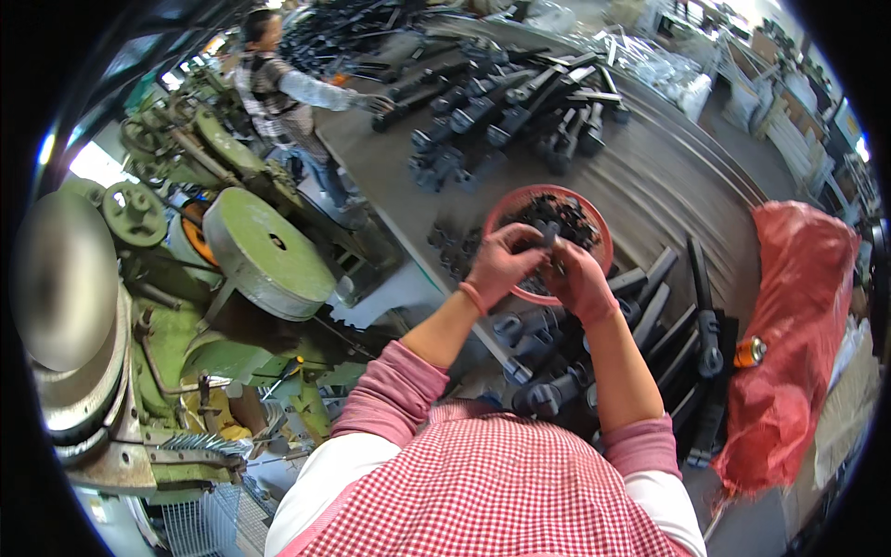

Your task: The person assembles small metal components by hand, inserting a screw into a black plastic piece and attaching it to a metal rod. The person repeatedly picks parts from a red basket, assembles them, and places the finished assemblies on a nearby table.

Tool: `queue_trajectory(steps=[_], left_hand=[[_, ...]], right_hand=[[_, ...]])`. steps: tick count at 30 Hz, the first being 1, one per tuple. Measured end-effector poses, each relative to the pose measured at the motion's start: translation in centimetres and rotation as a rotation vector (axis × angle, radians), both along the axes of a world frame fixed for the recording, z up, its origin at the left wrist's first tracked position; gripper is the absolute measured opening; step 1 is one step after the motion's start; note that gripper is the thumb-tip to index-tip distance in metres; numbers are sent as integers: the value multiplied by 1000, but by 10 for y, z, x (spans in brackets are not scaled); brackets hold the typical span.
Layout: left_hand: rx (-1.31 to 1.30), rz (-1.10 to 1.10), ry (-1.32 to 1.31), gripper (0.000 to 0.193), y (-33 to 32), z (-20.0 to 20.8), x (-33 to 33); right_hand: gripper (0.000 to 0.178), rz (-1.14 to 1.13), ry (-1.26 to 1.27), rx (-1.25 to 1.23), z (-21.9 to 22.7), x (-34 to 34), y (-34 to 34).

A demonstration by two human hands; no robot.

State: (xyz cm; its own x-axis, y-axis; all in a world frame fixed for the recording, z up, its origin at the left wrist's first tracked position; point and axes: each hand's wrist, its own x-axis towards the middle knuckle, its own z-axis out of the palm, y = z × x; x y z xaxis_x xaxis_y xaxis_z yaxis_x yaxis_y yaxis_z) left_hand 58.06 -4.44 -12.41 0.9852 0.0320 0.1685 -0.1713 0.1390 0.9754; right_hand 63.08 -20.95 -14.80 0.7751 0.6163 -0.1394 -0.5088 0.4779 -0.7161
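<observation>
Both my hands, in thin reddish gloves, meet over a round red plastic basket (pixel 605 227) filled with small dark metal parts (pixel 577 215). My left hand (pixel 499 264) is closed, its thumb and fingers pinching a small dark metal part (pixel 551 230). Against the same part, the fingers of my right hand (pixel 579 281) are curled and closed; its exact shape is partly hidden by the fingers. More small dark parts (pixel 449 239) lie on the table left of the basket. Close to my forearms, dark wrenches (pixel 548 395) are heaped along the near table edge.
More wrenches (pixel 483 107) are piled across the table (pixel 371 153). A red woven sack (pixel 798 325) and a small orange can (pixel 750 351) are at right. Green machines (pixel 269 255) stand to my left. At the far left table edge, a person (pixel 283 102) reaches toward the pile.
</observation>
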Motion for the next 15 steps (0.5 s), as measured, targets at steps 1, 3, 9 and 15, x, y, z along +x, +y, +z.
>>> queue_trajectory(steps=[1,3,9,15], left_hand=[[29,22,69,21,-2,1,-2],[-13,69,142,20,-7,3,-3],[-191,150,218,20,-17,9,-9],[-512,19,326,20,-12,14,-11]], right_hand=[[15,26,115,27,2,-2,-1],[14,-8,214,51,6,-6,-2],[25,-130,-109,-123,24,-16,-6],[22,-51,59,4,29,-15,-20]])
